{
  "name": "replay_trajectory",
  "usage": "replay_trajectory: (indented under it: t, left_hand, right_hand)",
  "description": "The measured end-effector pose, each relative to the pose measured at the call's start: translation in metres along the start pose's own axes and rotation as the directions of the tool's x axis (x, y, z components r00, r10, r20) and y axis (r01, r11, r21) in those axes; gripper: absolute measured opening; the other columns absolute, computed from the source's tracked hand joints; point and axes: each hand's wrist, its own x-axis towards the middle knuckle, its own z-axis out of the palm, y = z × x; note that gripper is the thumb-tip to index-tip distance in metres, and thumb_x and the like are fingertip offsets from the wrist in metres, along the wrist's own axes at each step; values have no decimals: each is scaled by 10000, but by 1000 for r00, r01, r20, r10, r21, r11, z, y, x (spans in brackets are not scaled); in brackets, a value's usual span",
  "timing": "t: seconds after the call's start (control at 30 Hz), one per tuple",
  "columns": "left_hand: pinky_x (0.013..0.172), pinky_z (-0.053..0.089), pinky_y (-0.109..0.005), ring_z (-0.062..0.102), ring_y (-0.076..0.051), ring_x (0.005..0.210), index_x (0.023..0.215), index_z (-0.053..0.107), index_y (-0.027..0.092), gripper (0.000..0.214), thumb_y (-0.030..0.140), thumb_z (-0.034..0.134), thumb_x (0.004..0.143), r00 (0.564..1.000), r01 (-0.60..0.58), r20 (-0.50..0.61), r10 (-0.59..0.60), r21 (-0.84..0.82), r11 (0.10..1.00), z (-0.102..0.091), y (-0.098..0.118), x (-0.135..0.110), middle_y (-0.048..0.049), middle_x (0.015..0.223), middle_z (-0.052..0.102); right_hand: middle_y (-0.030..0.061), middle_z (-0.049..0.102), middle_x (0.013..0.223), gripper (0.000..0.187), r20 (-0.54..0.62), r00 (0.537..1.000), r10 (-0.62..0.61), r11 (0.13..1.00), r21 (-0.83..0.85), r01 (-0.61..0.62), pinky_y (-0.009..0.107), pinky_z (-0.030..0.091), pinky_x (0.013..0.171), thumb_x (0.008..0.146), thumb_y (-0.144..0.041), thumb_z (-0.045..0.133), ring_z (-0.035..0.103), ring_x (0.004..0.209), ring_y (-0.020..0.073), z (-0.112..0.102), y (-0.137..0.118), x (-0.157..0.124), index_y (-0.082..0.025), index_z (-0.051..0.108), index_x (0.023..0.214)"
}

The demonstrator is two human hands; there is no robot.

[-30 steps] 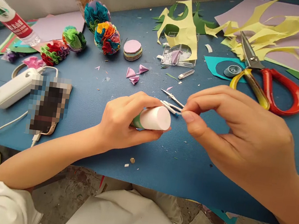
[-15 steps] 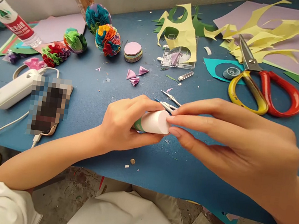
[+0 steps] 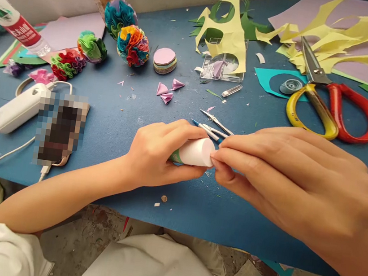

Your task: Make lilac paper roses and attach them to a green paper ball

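Note:
My left hand (image 3: pixel 156 152) is wrapped round a glue stick (image 3: pixel 195 152), a white tube with a green label, held level just above the blue table (image 3: pixel 115 120). My right hand (image 3: pixel 294 179) meets the tube's white cap end, thumb and fingers pinched on it. Just behind the tube lie thin metal tweezers (image 3: pixel 214 127) with blue tips. A few folded purple paper pieces (image 3: pixel 167 91) lie further back.
Big scissors (image 3: pixel 331 103) with red and yellow handles lie at the right by yellow paper scraps (image 3: pixel 332 44). Several coloured paper balls (image 3: pixel 132 45), a stack of paper circles (image 3: pixel 164 61), a clear plastic box (image 3: pixel 222 66), a bottle (image 3: pixel 12 20), a white charger (image 3: pixel 18 107) and a phone (image 3: pixel 59 130) lie to the left and back.
My right hand left the tweezers lying on the table, came to the glue stick's cap end and closed its fingers on it. My left hand kept hold of the tube.

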Motion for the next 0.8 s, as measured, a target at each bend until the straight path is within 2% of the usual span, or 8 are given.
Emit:
replay_trajectory:
  t: [0.3,0.63,0.8]
  left_hand:
    - [605,447,-193,607,-86,677,982,530,196,273,316,662,775,999,-40,-6,39,-36,999,-2,0,2,7,831,684]
    - [689,497,-211,649,-105,756,1029,527,191,278,306,648,807,998,-62,-28,61,-65,996,-4,1,2,-17,899,697]
    - [679,504,-216,654,-109,761,1035,521,196,254,304,615,824,997,-74,-26,73,-63,995,-4,0,3,-18,904,697]
  right_hand:
    - [-34,685,839,93,25,975,221,975,22,-221,240,506,630,852,-169,593,622,686,98,-1,-5,1,-242,606,796]
    - [-47,687,824,109,-3,951,309,947,97,-307,226,525,635,837,-169,610,657,740,102,-5,-6,9,-257,607,773]
    - [-41,701,850,82,15,965,263,955,141,-263,225,525,637,848,-190,616,649,713,96,-6,-7,10,-267,641,837]
